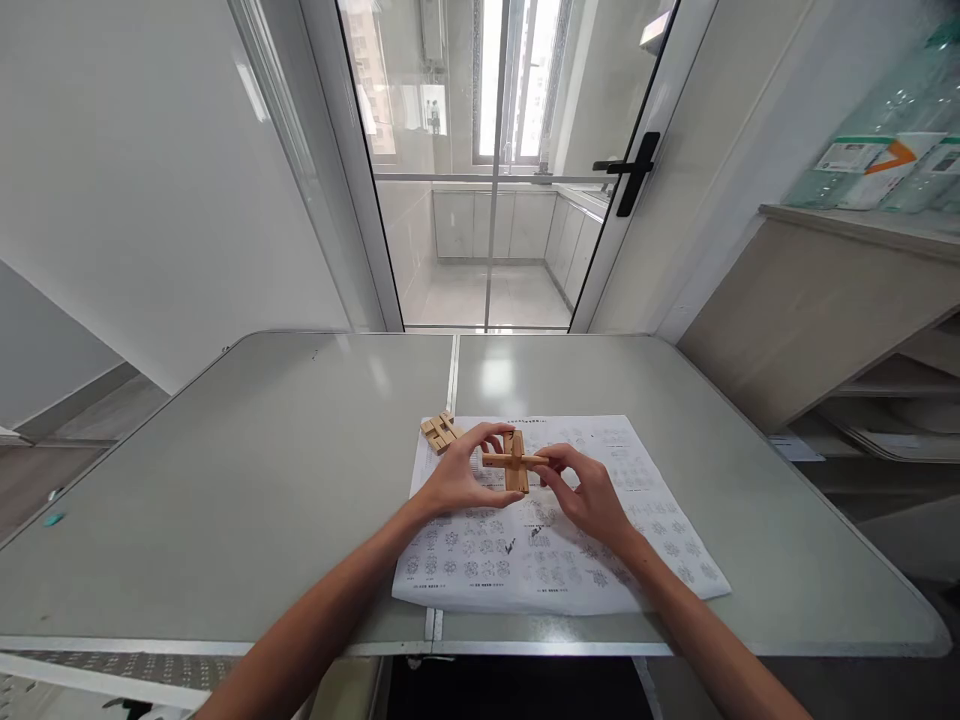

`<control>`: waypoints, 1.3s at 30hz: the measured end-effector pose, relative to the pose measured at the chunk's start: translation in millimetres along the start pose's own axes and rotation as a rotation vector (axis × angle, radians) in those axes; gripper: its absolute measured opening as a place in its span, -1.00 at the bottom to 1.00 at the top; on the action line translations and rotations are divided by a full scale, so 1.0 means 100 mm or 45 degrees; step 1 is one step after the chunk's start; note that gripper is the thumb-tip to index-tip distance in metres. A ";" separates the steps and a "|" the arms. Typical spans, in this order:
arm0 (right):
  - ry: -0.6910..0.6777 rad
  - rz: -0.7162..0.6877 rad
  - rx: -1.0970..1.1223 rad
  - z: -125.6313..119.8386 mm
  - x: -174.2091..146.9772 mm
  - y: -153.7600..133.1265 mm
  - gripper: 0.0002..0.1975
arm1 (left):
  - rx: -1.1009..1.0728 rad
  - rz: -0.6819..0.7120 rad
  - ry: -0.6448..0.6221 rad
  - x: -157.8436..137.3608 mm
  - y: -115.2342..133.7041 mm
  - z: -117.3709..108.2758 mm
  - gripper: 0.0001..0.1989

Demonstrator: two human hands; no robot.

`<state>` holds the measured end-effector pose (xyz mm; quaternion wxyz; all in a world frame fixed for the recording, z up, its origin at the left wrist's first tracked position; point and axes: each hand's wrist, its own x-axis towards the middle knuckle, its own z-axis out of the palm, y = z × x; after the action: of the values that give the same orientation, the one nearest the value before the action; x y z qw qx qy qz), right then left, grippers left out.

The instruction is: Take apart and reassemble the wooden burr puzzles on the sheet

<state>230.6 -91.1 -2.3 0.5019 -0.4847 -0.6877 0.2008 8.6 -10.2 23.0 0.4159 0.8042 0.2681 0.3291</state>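
Observation:
A cross-shaped wooden interlocking puzzle (516, 462) is held up over a printed sheet. My left hand (466, 474) grips the puzzle's upright part between the thumb below and the fingers above. From the other side, the fingertips of my right hand (585, 488) pinch the right end of the crosswise stick. Several notched wooden pieces (440, 432) lie together by the sheet's far left corner, just beyond my left hand. The paper sheet (555, 590) shows rows of small line drawings and lies flat under both hands.
The grey-green folding table (225, 500) has a metal-edged seam down its middle. Beyond its far edge stands a glass door with a black handle (636, 173). At right is a wooden shelf (862, 290) with plastic bottles (885, 150) on top. A small teal bit (53, 520) lies near the left edge.

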 end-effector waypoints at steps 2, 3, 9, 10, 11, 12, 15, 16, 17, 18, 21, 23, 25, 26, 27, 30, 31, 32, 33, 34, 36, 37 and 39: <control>-0.008 -0.014 0.001 -0.01 0.00 -0.01 -0.88 | 0.006 0.012 -0.007 -0.01 -0.01 0.00 -0.17; -0.009 -0.020 0.002 -0.02 0.00 -0.01 -0.88 | 0.011 0.018 -0.011 -0.01 -0.02 0.00 -0.16; -0.021 -0.026 0.038 -0.04 0.01 -0.04 -0.87 | 0.038 0.072 -0.021 -0.01 -0.05 -0.01 -0.13; -0.025 -0.022 0.045 -0.04 0.01 -0.05 -0.87 | 0.046 0.083 -0.017 -0.02 -0.05 -0.01 -0.13; -0.028 -0.019 0.052 -0.04 0.01 -0.05 -0.86 | 0.056 0.094 -0.012 -0.02 -0.05 -0.01 -0.13; -0.031 -0.017 0.058 -0.05 0.01 -0.05 -0.85 | 0.067 0.102 -0.006 -0.02 -0.05 -0.01 -0.13; -0.042 -0.013 0.071 -0.07 0.01 -0.05 -0.84 | 0.094 0.121 0.010 -0.02 -0.03 0.00 -0.12; -0.048 -0.015 0.078 -0.07 0.01 -0.05 -0.85 | 0.099 0.126 0.011 -0.02 -0.02 0.00 -0.12; -0.057 -0.020 0.088 -0.08 0.01 -0.04 -0.86 | 0.104 0.131 0.010 -0.02 0.00 0.00 -0.13; -0.071 -0.029 0.100 -0.09 0.01 -0.04 -0.86 | 0.107 0.137 0.007 -0.02 0.00 0.00 -0.13; -0.119 -0.066 0.128 -0.10 0.01 -0.02 -0.87 | 0.102 0.153 -0.008 -0.01 0.03 0.00 -0.15; -0.120 -0.080 0.129 -0.10 0.00 0.00 -0.87 | 0.091 0.164 -0.003 -0.01 0.03 -0.01 -0.15; -0.105 -0.078 0.124 -0.09 -0.01 0.00 -0.88 | 0.085 0.170 0.013 -0.01 0.04 -0.01 -0.15; -0.101 -0.073 0.121 -0.09 -0.01 0.00 -0.88 | 0.086 0.172 0.021 -0.01 0.04 -0.02 -0.15; -0.101 -0.068 0.119 -0.09 -0.01 0.00 -0.88 | 0.090 0.171 0.024 -0.01 0.04 -0.02 -0.15; -0.116 -0.046 0.121 -0.09 -0.01 -0.02 -0.85 | 0.121 0.174 0.022 -0.01 0.04 -0.03 -0.15; -0.122 -0.032 0.125 -0.09 -0.01 -0.03 -0.83 | 0.140 0.184 0.027 -0.01 0.04 -0.03 -0.14; -0.129 -0.012 0.132 -0.09 0.00 -0.03 -0.81 | 0.168 0.199 0.038 -0.01 0.04 -0.03 -0.14; -0.139 0.014 0.146 -0.09 0.00 -0.02 -0.79 | 0.205 0.221 0.057 -0.01 0.04 -0.03 -0.14; -0.151 0.045 0.172 -0.09 0.01 -0.02 -0.75 | 0.251 0.247 0.082 -0.02 0.04 -0.03 -0.14; -0.177 0.111 0.272 -0.09 0.01 0.00 -0.60 | 0.359 0.305 0.130 -0.02 0.04 -0.01 -0.14; -0.197 0.144 0.343 -0.08 0.01 0.01 -0.49 | 0.414 0.336 0.145 -0.03 0.04 0.00 -0.14; -0.264 0.204 0.494 -0.05 0.00 0.03 -0.31 | 0.503 0.387 0.147 -0.04 0.04 0.02 -0.17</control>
<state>236.5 -90.6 -1.8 0.4946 -0.4089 -0.6435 0.4172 8.4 -16.2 24.3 0.1805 0.8808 0.2267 0.3745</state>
